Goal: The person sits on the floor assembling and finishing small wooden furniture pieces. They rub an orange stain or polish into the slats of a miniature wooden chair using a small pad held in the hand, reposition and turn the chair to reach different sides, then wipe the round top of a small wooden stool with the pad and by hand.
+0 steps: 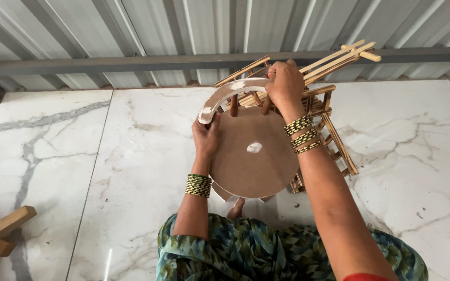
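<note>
Both hands are on a small wooden chair: my left hand (pixel 205 136) grips the round seat (pixel 253 153) at nine o'clock, my right hand (pixel 285 83) clasps the curved backrest (pixel 225 95) at twelve. Wooden frames (pixel 329 112) lie behind on the marble floor (pixel 79 156).

Both forearms are showing bare, no sleeves reaching the wrists. The left hand (pixel 205 136) is wearing a tight stack of thin bangles (pixel 198 185), green mixed with gold, bunched just above the wrist. The right hand (pixel 285 83) is wearing three looser bands (pixel 302 134) of green-and-gold bangles, spread apart along the wrist. Nearer, a teal, green and yellow patterned garment (pixel 246 250) is draping over the lap, and a red strip of cloth (pixel 363 277) is peeking in at the near edge.
</note>
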